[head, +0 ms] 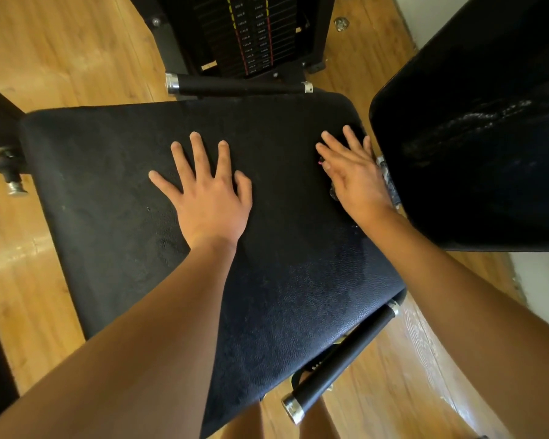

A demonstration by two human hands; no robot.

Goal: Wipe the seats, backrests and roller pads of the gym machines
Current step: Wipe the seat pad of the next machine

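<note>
While left hand (213,201) and right hand (352,175) lie flat, fingers straight, on seat (108,185), seat wipe looks underway; next sweep wants even pressure toward backrest (473,122).

Seat (108,185): wide black pad, lying flat, filling middle of view. Pebbled leather-like grain, rounded corners. Left half dull, with pale scuffs and specks; lower right part shinier, grain standing out. Faint darker patch right of centre, damp or shadow, cannot tell.

Backrest (457,185): second black pad, upper right, rising steeply. Rounded lower corner sits just beside seat's right edge, narrow gap between them. Whitish smeared streaks running across its face; rest dark and glossy.
</note>
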